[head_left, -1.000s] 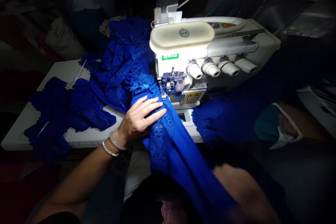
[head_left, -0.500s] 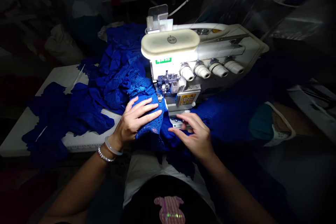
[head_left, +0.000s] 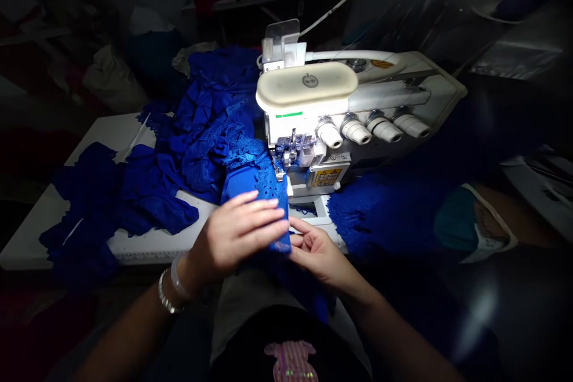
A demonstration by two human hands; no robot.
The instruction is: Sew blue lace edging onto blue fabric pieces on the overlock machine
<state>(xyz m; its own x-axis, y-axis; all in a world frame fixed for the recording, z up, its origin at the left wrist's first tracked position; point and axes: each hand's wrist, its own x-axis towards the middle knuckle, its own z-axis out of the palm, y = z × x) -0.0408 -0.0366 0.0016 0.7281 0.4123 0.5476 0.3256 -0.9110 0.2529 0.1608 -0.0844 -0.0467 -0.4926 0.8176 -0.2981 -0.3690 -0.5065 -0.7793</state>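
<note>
A white overlock sewing machine (head_left: 340, 107) stands on a white table (head_left: 102, 131). A strip of blue lace fabric (head_left: 259, 182) runs from under its presser foot (head_left: 281, 167) toward me. My left hand (head_left: 235, 233), bracelets at the wrist, lies on the near end of that strip with fingers together and extended. My right hand (head_left: 317, 250) meets it at the strip's right edge, fingers curled and pinching the fabric edge.
A heap of blue lace pieces (head_left: 201, 107) lies left of the machine, and more blue pieces (head_left: 94, 191) spread to the table's left end. Another blue pile (head_left: 385, 209) sits right of the machine. Dark clutter fills the background.
My left hand slid back toward me along the strip. My right hand came in from the lower right and closed on the fabric edge beside it.
</note>
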